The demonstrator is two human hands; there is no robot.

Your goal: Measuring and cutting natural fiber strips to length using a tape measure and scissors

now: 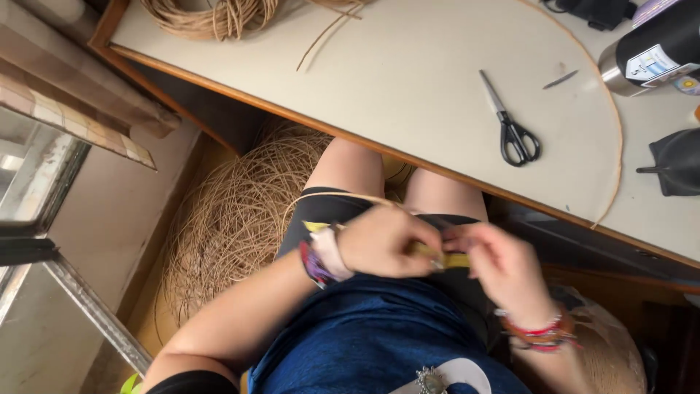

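Note:
Both hands meet over my lap, below the table edge. My left hand is closed around a thin tan cane strand that loops up and over the wrist. My right hand pinches a small yellowish piece held between both hands; motion blur hides its exact shape. Bracelets sit on both wrists. A loose tangle of cane lies on the floor beside my left leg.
The pale table with a wooden rim carries black scissors, a coil of cane, a long curved strand, a steel and black bottle, a black pouch and a small metal blade.

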